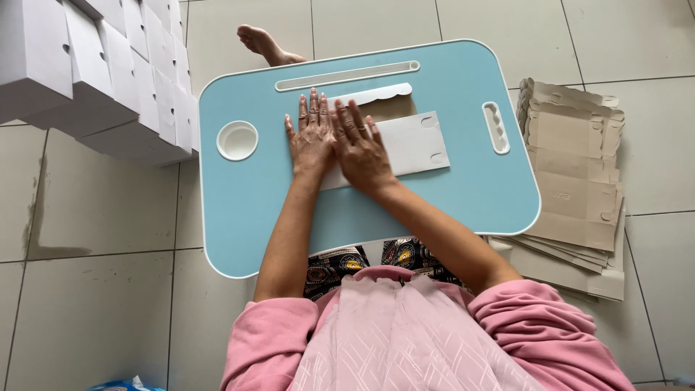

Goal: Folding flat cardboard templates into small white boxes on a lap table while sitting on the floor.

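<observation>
Cardboard blank [409, 141] flat at centre of blue lap table [449, 195]; left hand [313, 139] and right hand [360, 153] spread open, grasping nothing, pressing side by side; best kept flat, pressure even along the fold.

**Matt card on smooth blue plastic**

I see my left hand [313, 141] and right hand [360, 150] pressed flat on a flattened box blank [405, 145] of thin white card, matt, with a brown unbleached inside showing at its far flap. The lap table [253, 210] beneath looks like smooth, faintly glossy blue plastic with a white rim. Off its right edge lies a stack of raw brown card blanks [575, 181]; off its left corner, matt white folded boxes [94, 65]. The floor tiles [94, 289] are pale and satin.
</observation>
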